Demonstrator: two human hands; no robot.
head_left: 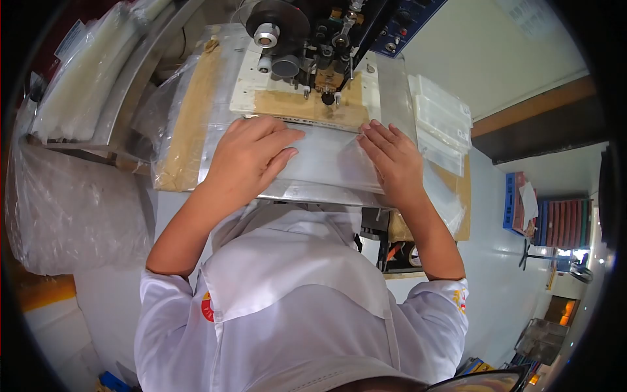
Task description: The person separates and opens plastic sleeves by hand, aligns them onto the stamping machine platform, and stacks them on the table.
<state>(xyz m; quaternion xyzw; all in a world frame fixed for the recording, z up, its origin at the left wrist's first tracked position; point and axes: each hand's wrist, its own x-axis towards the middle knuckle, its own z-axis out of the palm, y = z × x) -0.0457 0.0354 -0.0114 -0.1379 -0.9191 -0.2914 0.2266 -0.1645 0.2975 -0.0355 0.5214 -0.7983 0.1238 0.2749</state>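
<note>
We see translucent plastic sheeting (320, 160) between the left hand (253, 153) and right hand (396, 158). The left curls, grip unclear; the right lies open, fingers extended.

I wear a white top (307, 326) with short sleeves (431, 320), a loose white panel (300, 255) across the front and a pale brim (339, 377). A round red-and-yellow badge (207, 307) sits left of the panel, a yellow-and-red emblem (462, 301) on my right sleeve. My left grip (247, 151) and right grip (398, 162) are bare.
</note>
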